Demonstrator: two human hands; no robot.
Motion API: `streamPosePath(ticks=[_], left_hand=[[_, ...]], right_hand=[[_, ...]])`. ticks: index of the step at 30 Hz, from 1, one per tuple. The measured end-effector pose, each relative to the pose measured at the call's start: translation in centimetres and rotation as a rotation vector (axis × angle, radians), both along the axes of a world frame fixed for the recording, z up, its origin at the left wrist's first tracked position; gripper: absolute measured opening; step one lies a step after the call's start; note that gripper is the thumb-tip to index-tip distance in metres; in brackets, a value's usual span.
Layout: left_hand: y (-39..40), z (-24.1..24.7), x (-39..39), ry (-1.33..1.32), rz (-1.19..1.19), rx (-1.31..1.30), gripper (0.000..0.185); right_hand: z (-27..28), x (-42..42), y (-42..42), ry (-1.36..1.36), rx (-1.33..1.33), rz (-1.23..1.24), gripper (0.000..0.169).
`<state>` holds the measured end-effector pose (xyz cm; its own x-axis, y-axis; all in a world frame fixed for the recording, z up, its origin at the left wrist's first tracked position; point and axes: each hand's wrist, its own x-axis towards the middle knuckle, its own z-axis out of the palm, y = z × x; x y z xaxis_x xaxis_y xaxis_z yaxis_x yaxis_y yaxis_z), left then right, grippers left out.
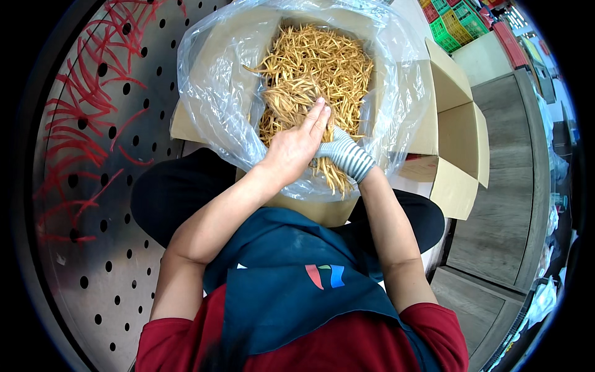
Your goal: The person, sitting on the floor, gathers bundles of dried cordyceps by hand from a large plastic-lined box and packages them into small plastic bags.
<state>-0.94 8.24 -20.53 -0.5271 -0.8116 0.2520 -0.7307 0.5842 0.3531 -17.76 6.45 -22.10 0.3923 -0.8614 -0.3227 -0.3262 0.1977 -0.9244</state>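
Observation:
A clear plastic bag (218,93) lines a cardboard box between my knees. Inside it lies a heap of golden-brown dried buds (325,60), which look like dried daylily. My right hand (344,149), in a grey-and-white striped glove, grips a bunch of dried buds (293,100); its loose ends hang below the glove. Bare, my left hand (297,144) lies across the same bunch, fingers straight and close together. The bunch is clasped between both hands above the heap. My left palm and most of the gloved fingers are hidden.
An open cardboard box (460,135) stands to the right, against grey wood-look cabinet panels (492,209). On the left is a perforated metal panel (116,260) with red strokes on it. Coloured plastic crates (458,25) are stacked at the upper right.

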Motion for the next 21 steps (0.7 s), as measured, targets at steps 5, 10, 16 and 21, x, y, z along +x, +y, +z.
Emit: streamPosePath(ticks=[5,10,16,21], left_hand=[[0.5,-0.4,-0.4,-0.044,-0.026,-0.126,0.078],[1.0,-0.1,-0.1,-0.01,-0.036,-0.082,0.077],[0.5,-0.1,0.0,0.1,-0.021,-0.062,0.079],[0.6,0.7,-0.3,0.155,-0.004,0.062,0.084]], right_hand=[[-0.5,0.6,-1.0,0.316,-0.177,0.166,0.06],[-1.3,-1.0,-1.1,-0.161,0.1,-0.018,0.039],[2.4,-2.5,0.4,-0.875,0.544,-0.223,0.044],[2.4,-1.1,0.8,-0.514,0.261,-0.29,0.041]])
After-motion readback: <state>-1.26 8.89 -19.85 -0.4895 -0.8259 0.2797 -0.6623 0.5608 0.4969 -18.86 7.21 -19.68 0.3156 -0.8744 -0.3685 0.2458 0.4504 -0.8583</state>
